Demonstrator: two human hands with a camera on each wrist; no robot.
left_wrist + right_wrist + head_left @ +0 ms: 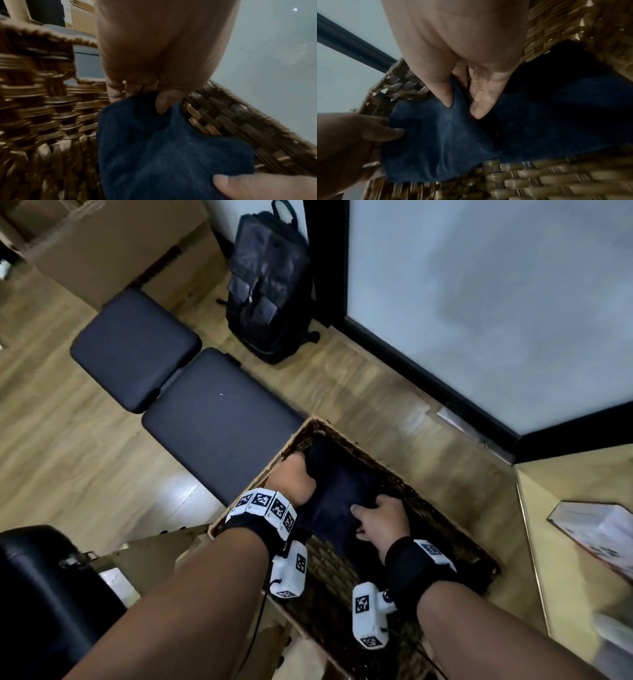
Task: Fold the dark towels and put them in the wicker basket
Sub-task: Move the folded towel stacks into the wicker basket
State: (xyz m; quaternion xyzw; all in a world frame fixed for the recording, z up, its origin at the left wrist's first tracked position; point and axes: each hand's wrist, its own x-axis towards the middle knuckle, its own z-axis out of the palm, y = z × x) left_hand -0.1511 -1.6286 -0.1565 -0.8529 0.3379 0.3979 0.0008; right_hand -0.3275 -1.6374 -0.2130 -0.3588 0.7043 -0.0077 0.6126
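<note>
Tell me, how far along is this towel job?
Nearly done, it seems. A folded dark towel already sits inside the wicker basket. The left hand and the right hand both grip it, seemingly settling it into place. Letting go is what remains; no other towels show outside the basket, though more may be out of view.

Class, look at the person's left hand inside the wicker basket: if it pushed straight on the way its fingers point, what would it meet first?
Probably the wicker basket's far wall. The left hand grips the dark blue towel with fingers aimed at that woven wall just beyond; exact depth is unclear.
</note>
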